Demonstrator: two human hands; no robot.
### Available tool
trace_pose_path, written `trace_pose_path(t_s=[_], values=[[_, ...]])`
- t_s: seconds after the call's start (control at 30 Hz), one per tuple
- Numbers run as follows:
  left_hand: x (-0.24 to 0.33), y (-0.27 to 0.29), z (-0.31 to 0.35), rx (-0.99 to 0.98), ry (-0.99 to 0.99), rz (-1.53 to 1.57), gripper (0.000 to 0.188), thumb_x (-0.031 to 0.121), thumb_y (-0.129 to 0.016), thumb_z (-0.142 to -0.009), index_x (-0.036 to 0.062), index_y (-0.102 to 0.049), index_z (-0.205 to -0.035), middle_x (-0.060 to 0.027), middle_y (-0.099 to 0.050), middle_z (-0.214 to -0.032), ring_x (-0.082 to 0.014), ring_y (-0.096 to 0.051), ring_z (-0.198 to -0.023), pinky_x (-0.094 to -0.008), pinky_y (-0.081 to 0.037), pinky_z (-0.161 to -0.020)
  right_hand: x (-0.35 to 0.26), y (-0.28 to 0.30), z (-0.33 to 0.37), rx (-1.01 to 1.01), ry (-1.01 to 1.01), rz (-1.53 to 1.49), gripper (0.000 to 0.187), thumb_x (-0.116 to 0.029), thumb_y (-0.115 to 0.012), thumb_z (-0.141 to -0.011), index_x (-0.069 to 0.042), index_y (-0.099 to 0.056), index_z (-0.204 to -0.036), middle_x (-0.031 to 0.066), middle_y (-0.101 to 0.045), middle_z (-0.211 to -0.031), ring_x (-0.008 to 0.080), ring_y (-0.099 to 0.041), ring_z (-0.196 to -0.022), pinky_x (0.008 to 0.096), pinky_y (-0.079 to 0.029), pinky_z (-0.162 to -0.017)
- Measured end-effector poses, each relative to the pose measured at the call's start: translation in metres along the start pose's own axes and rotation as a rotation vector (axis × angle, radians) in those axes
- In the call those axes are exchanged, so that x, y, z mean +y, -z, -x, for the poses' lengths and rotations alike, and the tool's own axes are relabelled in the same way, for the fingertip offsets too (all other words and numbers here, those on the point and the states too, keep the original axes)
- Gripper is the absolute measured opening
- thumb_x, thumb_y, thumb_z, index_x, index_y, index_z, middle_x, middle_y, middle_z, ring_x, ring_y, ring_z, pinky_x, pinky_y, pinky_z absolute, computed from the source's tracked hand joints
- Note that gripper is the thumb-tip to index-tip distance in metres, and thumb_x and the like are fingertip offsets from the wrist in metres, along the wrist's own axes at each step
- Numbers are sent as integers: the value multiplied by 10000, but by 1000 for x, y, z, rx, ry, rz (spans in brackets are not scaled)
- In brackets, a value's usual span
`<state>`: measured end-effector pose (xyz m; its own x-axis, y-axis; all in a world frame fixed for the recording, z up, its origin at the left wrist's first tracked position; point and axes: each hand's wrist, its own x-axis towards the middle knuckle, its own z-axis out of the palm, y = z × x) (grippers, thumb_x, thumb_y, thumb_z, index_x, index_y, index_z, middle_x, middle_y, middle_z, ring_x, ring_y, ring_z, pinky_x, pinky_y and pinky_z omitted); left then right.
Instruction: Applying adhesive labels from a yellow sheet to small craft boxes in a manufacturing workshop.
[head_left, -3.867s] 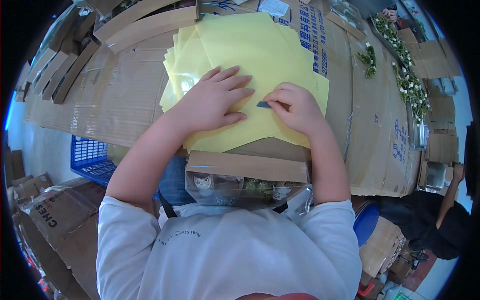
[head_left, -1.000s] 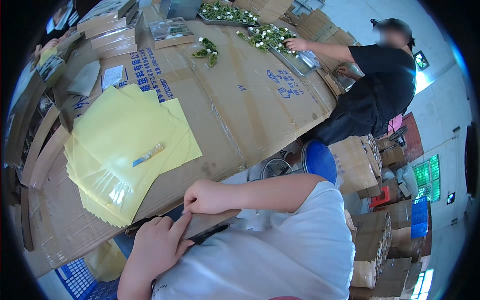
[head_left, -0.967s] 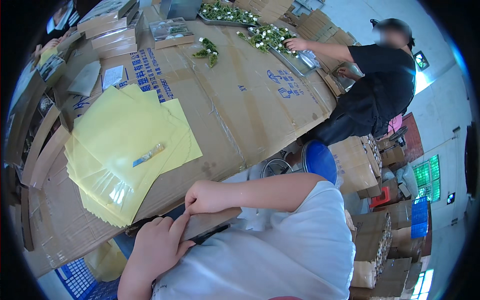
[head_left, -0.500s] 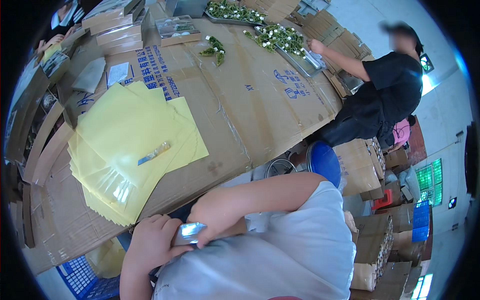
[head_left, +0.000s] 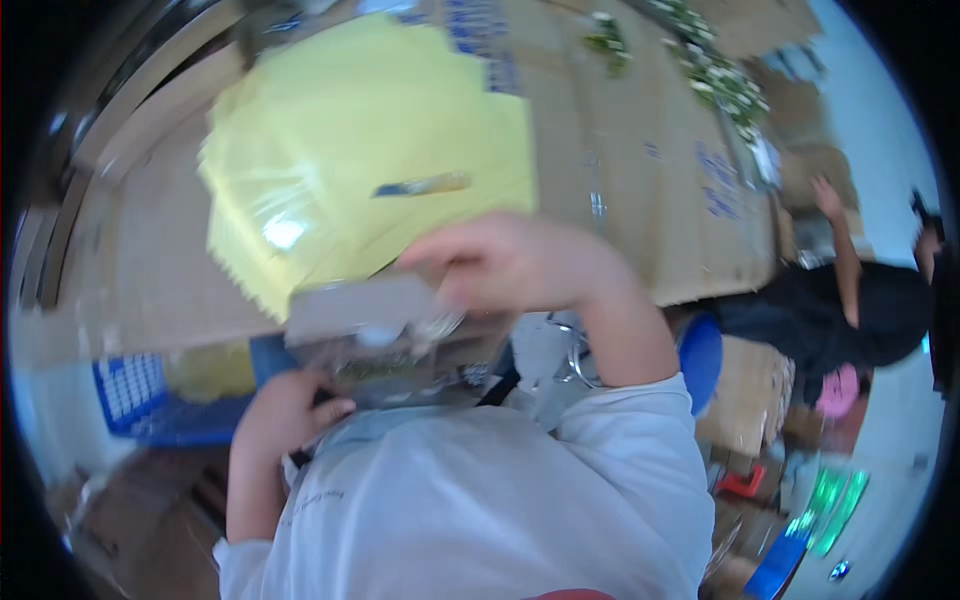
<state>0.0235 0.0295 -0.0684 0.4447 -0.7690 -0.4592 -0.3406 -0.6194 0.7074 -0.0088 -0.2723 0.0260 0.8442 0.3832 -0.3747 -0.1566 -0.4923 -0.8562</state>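
In front of my chest a shallow cardboard box [head_left: 360,312] with a clear window is held tilted, and blurred white and green items show inside. My left hand [head_left: 285,415] grips its lower left corner. My right hand [head_left: 520,262] is over the box's upper right end, smeared by motion; whether its fingers touch the box I cannot tell. Just beyond lies a fanned stack of yellow sheets [head_left: 340,130] on the cardboard-covered table [head_left: 640,220], with a small blue-and-tan strip [head_left: 420,185] resting on top.
A blue plastic basket [head_left: 130,400] stands below the table edge at left, and a blue drum [head_left: 698,362] at right. Cardboard boxes [head_left: 170,110] line the left side. Greenery with white bits [head_left: 715,85] lies at the far right, near a person in black [head_left: 840,310].
The view has swung, so the table looks shifted. The windowed box now shows in front of me, where both hands were together at a shiny silvery piece. My right hand has moved up and outward.
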Motion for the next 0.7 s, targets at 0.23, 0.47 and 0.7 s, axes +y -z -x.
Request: trace_pose_path(t_s=[0.23, 0.47, 0.7], values=[[-13, 74, 14, 569, -146, 735, 225, 183, -565, -923, -28, -604, -991, -69, -651, -873, -158, -615, -913, -303, -480, -820, 62, 24, -50, 641, 173, 760, 233, -134, -713, -746, -33, -607, -927, 114, -575, -868, 292, -565, -859, 357, -464, -794], [35, 102, -117, 594, -520, -63, 363, 161, -565, -908, 39, -528, -1248, -129, -538, -1272, -288, -470, -1219, -352, -385, -1008, 70, 10, -63, 678, 199, 621, 148, -120, -675, -775, -32, -600, -868, 111, -590, -822, 297, -574, -840, 379, -458, -759], [27, 91, -136, 640, -448, -582, 413, 212, -637, -821, 105, -551, -1211, -111, -513, -1318, -298, -414, -1284, -485, -290, -1085, 96, 33, -61, 956, 249, 97, 74, -33, -582, -836, 2, -626, -884, 145, -629, -807, 288, -610, -756, 347, -479, -695]])
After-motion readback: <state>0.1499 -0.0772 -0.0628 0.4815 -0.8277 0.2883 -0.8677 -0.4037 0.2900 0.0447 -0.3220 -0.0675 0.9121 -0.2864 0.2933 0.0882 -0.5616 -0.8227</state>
